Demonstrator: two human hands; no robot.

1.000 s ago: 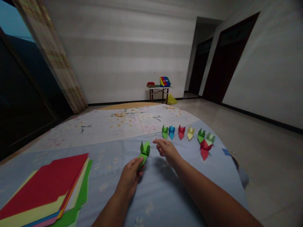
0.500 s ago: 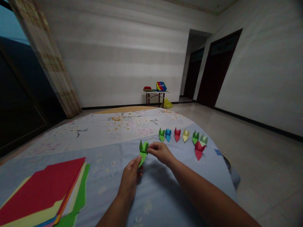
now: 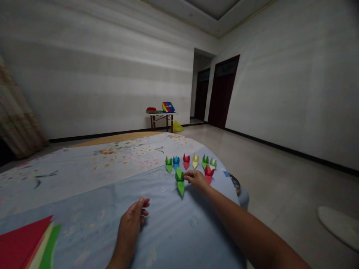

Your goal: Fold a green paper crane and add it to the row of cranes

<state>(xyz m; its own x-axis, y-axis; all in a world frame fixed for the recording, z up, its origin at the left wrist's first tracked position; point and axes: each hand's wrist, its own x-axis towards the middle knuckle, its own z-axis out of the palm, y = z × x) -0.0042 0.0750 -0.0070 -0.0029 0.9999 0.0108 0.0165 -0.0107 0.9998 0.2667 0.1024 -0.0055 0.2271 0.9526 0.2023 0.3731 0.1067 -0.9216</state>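
Observation:
My right hand [image 3: 197,179] reaches forward and pinches the top of a green folded paper figure [image 3: 180,182], holding it point-down against the light blue cloth [image 3: 174,228]. Just beyond it stands a row of several folded paper figures [image 3: 190,162] in green, blue, red and yellow, with a larger red one [image 3: 208,173] right behind my right hand. My left hand [image 3: 132,223] rests on the cloth nearer to me, fingers loosely curled, holding nothing.
A stack of coloured paper sheets [image 3: 26,246] lies at the bottom left. A floral sheet [image 3: 92,160] covers the far part of the surface. A small table [image 3: 162,118] with items stands by the far wall; dark doors [image 3: 221,93] are at right.
The green figure left my left hand; my right hand carried it forward and right toward the row. My left hand dropped to the cloth. The view swung right.

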